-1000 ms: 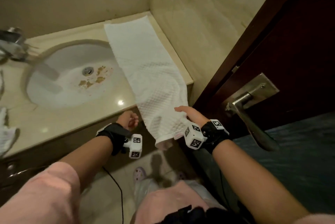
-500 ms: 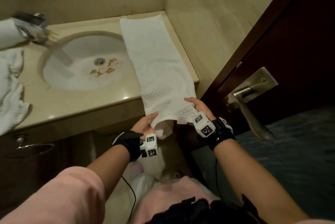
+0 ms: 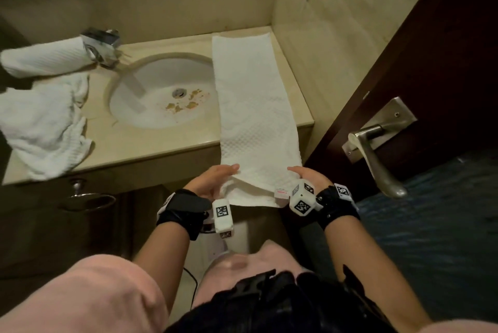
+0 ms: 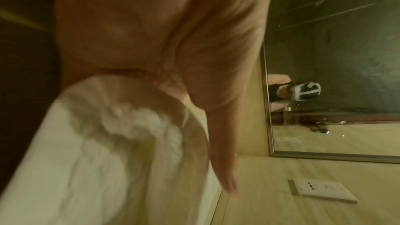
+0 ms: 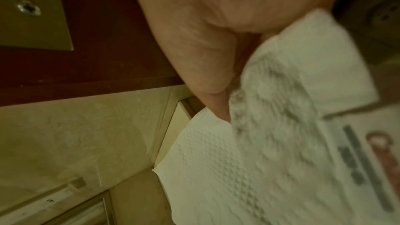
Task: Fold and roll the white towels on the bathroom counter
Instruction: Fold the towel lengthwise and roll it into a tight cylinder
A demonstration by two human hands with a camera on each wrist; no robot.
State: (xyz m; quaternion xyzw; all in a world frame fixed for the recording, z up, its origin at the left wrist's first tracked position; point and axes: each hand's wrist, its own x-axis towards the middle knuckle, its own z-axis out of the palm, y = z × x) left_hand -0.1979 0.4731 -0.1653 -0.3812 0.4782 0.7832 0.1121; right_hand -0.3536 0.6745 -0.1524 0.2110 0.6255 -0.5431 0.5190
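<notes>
Spanning the counter (image 3: 151, 149): the long folded towel (image 3: 250, 106) is lying right of the sink (image 3: 151, 112), its near end hanging over the front edge.
Left hand (image 3: 210, 182): you are gripping the end's left corner, fingers nearly straight, fabric curling in your palm.
Right hand (image 3: 310, 175): you are pinching the right corner.

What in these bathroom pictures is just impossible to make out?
- Label on the long towel: print blurred in the right wrist view, too small in the head view.
- Left hand: grip unclear; the towel covers part of it and the left wrist view is blurred.
- Crumpled towel: cut off by the head view's left edge.
- Rolled towel: the faucet covers one end.
</notes>
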